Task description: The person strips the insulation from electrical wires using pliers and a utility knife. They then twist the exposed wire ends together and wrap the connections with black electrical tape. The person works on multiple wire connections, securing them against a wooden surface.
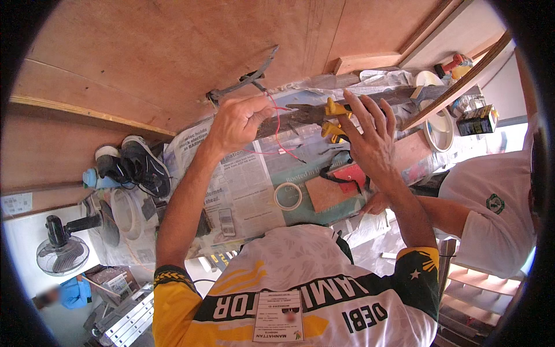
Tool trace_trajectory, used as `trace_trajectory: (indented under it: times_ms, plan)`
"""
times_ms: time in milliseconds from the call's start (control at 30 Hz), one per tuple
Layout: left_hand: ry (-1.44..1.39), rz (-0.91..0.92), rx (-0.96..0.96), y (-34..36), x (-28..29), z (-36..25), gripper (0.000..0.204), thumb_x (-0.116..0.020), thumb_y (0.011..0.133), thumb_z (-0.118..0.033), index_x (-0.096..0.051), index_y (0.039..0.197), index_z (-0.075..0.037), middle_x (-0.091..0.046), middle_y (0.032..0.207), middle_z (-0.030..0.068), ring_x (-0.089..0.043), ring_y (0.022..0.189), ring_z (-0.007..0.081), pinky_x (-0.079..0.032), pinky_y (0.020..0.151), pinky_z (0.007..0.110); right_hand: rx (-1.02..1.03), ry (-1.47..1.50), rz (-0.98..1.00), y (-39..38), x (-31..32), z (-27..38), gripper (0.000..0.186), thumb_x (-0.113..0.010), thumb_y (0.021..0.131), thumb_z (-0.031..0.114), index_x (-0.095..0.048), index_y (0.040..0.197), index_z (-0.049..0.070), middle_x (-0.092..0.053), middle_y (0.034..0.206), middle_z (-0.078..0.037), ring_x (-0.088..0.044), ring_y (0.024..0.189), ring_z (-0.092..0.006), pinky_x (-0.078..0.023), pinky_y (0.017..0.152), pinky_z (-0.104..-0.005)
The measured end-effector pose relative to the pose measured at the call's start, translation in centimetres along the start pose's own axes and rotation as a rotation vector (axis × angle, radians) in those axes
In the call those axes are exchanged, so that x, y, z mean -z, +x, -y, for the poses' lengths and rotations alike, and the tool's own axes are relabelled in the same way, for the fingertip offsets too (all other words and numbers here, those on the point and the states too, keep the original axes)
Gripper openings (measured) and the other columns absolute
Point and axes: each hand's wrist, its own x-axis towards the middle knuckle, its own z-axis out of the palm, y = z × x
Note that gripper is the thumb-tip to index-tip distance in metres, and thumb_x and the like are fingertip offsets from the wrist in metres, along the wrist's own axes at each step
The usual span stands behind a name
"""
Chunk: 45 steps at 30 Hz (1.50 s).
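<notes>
Red wires hang in loose loops from a grey flexible conduit at the wooden panel. My left hand is closed, pinching a red wire between thumb and fingertips. In my right hand are pliers with yellow handles; the handles rest against the thumb and palm side while the fingers stretch upward. The plier jaws point left and lie at the red wire's end; whether they touch it I cannot tell. Beneath both hands are newspaper sheets and a roll of tape.
Black shoes stand at the left, above a fan. A wooden piece lies beside the tape. At the right are another tape roll, a black box and a power drill. A person in a white shirt is close by on the right.
</notes>
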Motion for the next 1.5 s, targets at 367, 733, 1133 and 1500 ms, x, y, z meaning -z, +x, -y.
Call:
trace_trajectory:
  times_ms: [367,733,1133,1500]
  plan:
    - [-0.053,0.035,0.047,-0.1,0.4,0.7,0.023,-0.065,0.103,-0.023,-0.068,0.092,-0.003,-0.070,0.084,0.0125,-0.070,0.079,0.0289,-0.053,0.071,0.039,0.053,0.072,0.004,0.0,-0.6,-0.3,0.035,-0.078,0.078,0.017,-0.077,0.113,0.014,-0.060,0.136,-0.004,-0.059,0.117,-0.0276,-0.048,0.098,-0.0443]
    - [0.003,-0.069,-0.244,-1.2,-1.0,0.7,0.017,-0.076,0.082,-0.001,-0.073,0.097,-0.006,-0.066,0.082,0.0110,-0.064,0.077,0.0338,-0.052,0.069,0.041,-0.875,2.231,1.051,-3.7,1.7,1.2,0.050,-0.066,0.100,0.058,-0.067,0.093,0.008,-0.067,0.097,-0.015,-0.064,0.068,-0.0234,-0.049,0.052,-0.0329]
    - [-0.055,-0.172,-0.076,-2.0,0.4,1.3,0.023,-0.070,0.083,0.007,-0.071,0.102,-0.004,-0.072,0.085,0.0106,-0.068,0.079,0.0312,-0.053,0.071,0.040,-0.369,0.783,0.346,-5.3,0.9,2.4,0.035,-0.075,0.094,0.020,-0.072,0.123,0.002,-0.063,0.133,-0.020,-0.066,0.109,-0.0378,-0.054,0.093,-0.0466]
    - [-0.108,-0.175,-0.071,-1.7,0.1,0.1,0.016,-0.072,0.086,0.008,-0.070,0.099,-0.001,-0.073,0.085,0.0130,-0.070,0.078,0.0300,-0.055,0.070,0.039,-0.042,0.164,0.088,-0.1,1.7,2.0,0.047,-0.075,0.072,0.009,-0.074,0.118,0.005,-0.055,0.147,-0.015,-0.056,0.129,-0.0342,-0.045,0.106,-0.0507]
